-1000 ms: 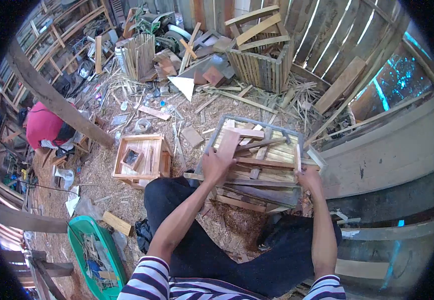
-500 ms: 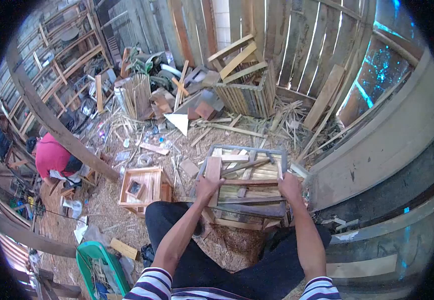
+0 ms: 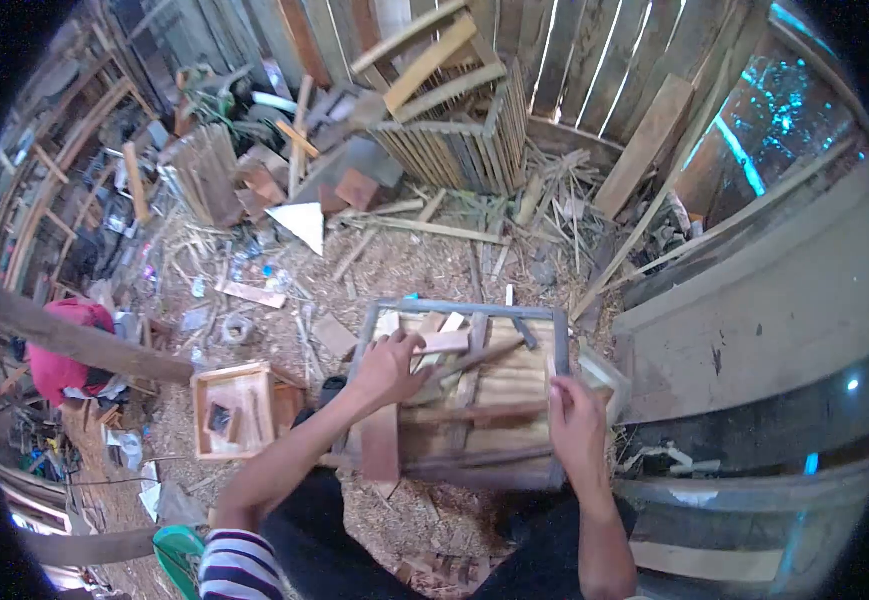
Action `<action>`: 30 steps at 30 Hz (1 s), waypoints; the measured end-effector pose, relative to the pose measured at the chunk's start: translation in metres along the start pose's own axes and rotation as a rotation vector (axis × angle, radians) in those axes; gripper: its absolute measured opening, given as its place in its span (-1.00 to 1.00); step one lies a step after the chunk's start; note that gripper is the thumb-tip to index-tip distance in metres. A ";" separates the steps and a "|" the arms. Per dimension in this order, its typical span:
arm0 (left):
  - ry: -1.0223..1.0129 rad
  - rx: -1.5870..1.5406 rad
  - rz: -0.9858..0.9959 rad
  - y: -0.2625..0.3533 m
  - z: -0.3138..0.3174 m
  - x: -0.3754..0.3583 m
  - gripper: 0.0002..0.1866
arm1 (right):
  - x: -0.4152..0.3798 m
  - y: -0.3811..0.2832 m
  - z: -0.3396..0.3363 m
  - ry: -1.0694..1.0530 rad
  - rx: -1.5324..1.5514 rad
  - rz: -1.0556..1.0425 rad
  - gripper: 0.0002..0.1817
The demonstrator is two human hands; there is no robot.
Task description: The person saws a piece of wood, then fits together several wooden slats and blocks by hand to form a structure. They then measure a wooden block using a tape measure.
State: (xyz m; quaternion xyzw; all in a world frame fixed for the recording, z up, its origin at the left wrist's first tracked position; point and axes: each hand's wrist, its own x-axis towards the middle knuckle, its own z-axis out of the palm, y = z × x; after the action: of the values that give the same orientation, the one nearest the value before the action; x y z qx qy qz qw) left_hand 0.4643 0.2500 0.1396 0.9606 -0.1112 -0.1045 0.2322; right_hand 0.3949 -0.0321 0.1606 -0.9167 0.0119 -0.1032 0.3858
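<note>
A grey-edged wooden frame with slats lies in front of me, bearing loose wood pieces. My left hand reaches over its left part, fingers spread beside a short wood block. Its thumb is near the handle end of a hammer lying across the frame. Below that hand is a flat brown board. My right hand is at the frame's right edge, fingers pinched together; what they grip is hidden. A long wooden strip lies across the frame, its right end near the right hand.
A wooden box with small pieces inside stands at left. Beyond the frame are a slatted crate and a white triangular piece. A person in a red top bends at far left. A large panel leans at right.
My left hand has let go of the strip's left end and opened over the loose pieces. The brown board sits nearer to me. My right hand stays at the right edge; the view has shifted.
</note>
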 end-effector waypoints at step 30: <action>-0.287 -0.420 -0.329 -0.342 0.173 0.263 -0.71 | 0.292 0.114 0.441 -1.264 -0.005 0.519 -0.79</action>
State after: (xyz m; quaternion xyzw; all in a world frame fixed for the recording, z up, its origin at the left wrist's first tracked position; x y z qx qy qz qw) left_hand 0.7278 0.4048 -0.2107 0.8721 0.0380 -0.2962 0.3875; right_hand 0.7751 0.1688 -0.1682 -0.7692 0.0041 0.5479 0.3287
